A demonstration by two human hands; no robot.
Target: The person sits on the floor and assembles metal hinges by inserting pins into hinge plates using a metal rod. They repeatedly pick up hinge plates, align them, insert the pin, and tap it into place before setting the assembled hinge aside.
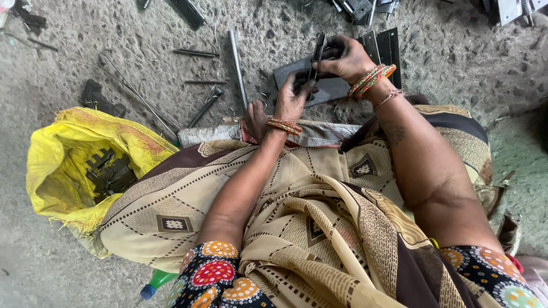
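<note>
Dark metal hinge (317, 54) stands upright between my hands, above a flat steel plate (331, 86) on the concrete floor (456, 68). My right hand (347, 57) grips its top, my left hand (292, 97) grasps its lower end. A yellow sack (63, 159) of hinges lies left of me.

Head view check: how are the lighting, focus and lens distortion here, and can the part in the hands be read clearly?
Head view: soft, even daylight, no hard shadows or glare; wide-lens bending toward the edges; floor and cloth sharp. The dark metal part held between the left hand and the right hand is near-black and low in contrast, its detail lost; parts in the yellow sack sit in shade.
</note>
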